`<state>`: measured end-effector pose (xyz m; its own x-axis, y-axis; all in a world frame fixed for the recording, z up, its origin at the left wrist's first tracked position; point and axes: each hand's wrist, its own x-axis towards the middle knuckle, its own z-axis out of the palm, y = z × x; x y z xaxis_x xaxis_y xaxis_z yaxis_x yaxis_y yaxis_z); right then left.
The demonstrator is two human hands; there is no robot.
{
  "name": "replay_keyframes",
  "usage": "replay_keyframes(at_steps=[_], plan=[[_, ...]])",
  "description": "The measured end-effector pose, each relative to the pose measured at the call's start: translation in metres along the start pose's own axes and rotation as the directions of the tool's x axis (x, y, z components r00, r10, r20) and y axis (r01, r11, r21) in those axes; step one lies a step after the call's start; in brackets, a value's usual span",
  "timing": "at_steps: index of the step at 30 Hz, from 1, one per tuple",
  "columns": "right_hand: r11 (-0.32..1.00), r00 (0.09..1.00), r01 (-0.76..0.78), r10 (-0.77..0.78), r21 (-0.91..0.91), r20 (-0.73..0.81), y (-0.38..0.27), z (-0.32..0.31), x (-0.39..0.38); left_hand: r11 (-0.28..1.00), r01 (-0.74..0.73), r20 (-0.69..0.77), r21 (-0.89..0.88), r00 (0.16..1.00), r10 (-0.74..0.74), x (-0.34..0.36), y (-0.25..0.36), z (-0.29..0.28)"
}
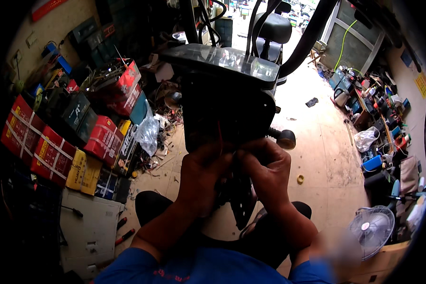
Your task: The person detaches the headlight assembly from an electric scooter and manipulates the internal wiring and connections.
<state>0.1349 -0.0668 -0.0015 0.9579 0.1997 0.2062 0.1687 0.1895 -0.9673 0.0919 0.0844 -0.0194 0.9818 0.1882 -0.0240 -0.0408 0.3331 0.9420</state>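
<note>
In front of me stands the dark front of an electric vehicle, its glossy dashboard display (222,60) on top and a dark panel (217,106) below. A thin red wire (220,132) comes down the panel and passes behind my left hand (203,173). That hand is closed, and the wire appears to run into its fingers. Close beside it, my right hand (268,165) is closed in a pinch, with thumb and forefinger together. What the right fingertips hold is lost in shadow. Dark metal parts (241,203) hang below my hands, between my knees.
A round lamp-like part (286,139) juts from the vehicle's right side. Boxed batteries (54,154) and a clear plastic bag (148,132) crowd the left. On the right are a cluttered shelf (376,118) and a fan (371,229). A yellow ring (300,179) lies on the floor.
</note>
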Motion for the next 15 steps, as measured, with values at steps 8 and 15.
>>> replay_keyframes(at_steps=[8,15], plan=[[0.995,1.0,0.024,-0.025,-0.094,-0.016,0.008,-0.004,-0.005,0.962,0.086,-0.083,0.258,0.994,-0.067,-0.009,0.012,0.004],[0.99,0.998,0.051,-0.055,-0.129,-0.025,0.0,-0.001,-0.006,0.954,0.132,-0.127,0.268,0.987,-0.1,-0.01,0.016,0.003]])
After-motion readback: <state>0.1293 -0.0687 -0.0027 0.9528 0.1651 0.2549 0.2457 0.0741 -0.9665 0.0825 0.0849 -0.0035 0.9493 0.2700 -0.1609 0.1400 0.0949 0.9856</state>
